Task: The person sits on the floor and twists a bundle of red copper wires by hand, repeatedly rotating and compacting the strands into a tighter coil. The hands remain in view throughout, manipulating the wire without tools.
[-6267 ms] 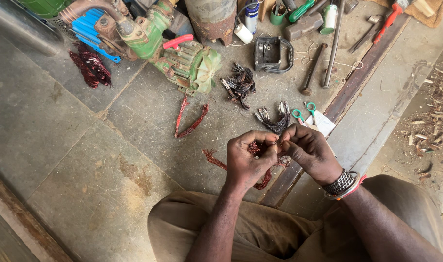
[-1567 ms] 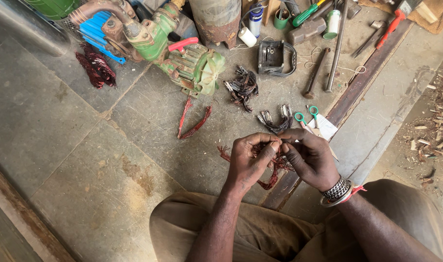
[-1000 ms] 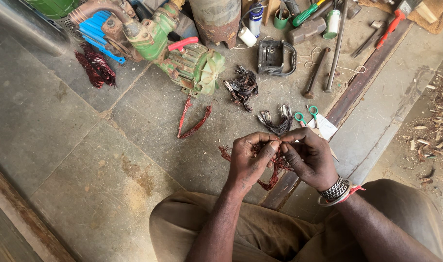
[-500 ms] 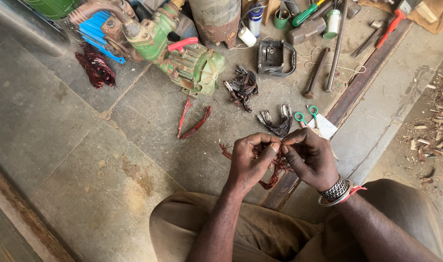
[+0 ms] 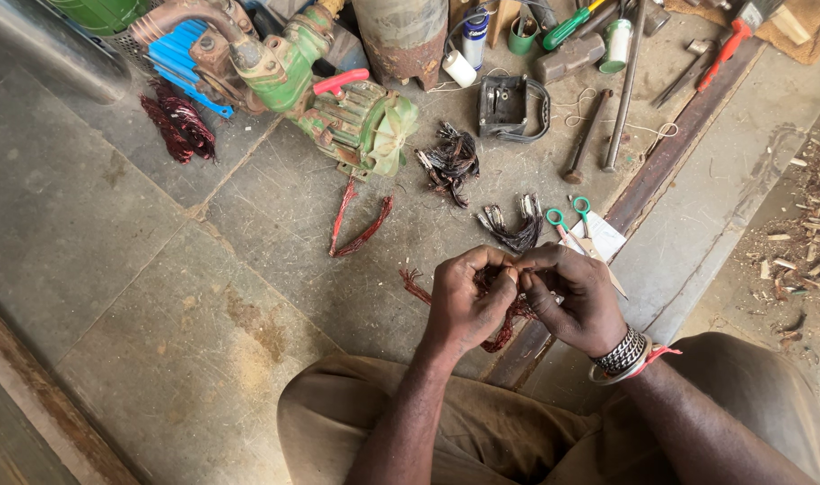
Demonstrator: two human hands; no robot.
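While a dark red wire bundle lies far left beside the green pump motor, a loose copper coil strand rests on the concrete floor nearer the middle. The left hand is closed, fingertips pinched on the reddish copper winding wire, which sits between both hands, touching each. Its long axis seems to run from upper left, where frayed ends point, down toward the knees. The right hand pinches the same wire from the other side, equally near. Green-handled scissors lie just beyond.
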